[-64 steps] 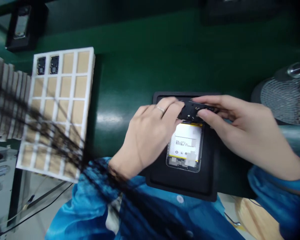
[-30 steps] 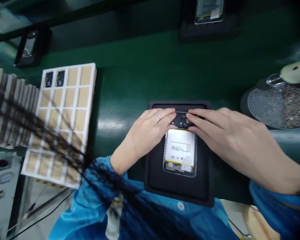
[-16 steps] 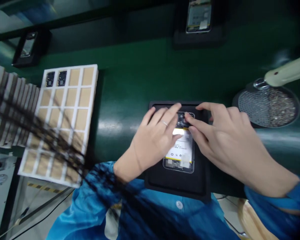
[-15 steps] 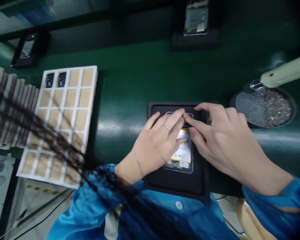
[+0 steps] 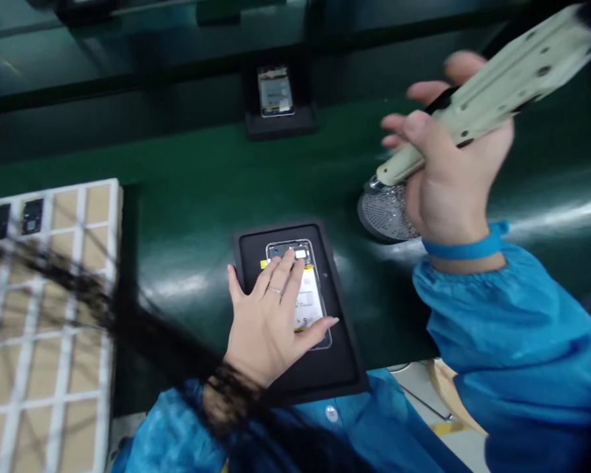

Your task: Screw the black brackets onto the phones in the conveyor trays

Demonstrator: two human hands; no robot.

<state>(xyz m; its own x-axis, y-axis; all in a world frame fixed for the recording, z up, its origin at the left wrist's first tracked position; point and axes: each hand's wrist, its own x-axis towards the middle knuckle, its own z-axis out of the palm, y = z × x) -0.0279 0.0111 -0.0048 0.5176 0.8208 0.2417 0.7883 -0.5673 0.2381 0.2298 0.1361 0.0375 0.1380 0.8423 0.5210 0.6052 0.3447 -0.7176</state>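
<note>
An opened phone (image 5: 316,302) with a pale battery lies in a black tray (image 5: 342,374). My left hand (image 5: 263,318) rests over it with fingers spread, their tips on the upper board area near a small white patch. The hand hides much of the phone's left side. A yellow bit of tape (image 5: 263,264) shows at its left edge. To the right, my right hand (image 5: 456,174) is around a cream electric screwdriver (image 5: 502,85), thumb and fingers on either side of its body. The screwdriver's tip points down-left, above a round dish of small screws (image 5: 387,213).
On the left stands a white gridded tray (image 5: 81,302) with dark circuit boards (image 5: 32,217) in its top cells. Farther back, another opened phone (image 5: 276,92) sits in a black tray (image 5: 280,128). Dark strands of hair cross the lower left of the view.
My right hand has left the phone and moved up to the screwdriver. My left hand has stayed on the phone, now flatter. The view has shifted right.
</note>
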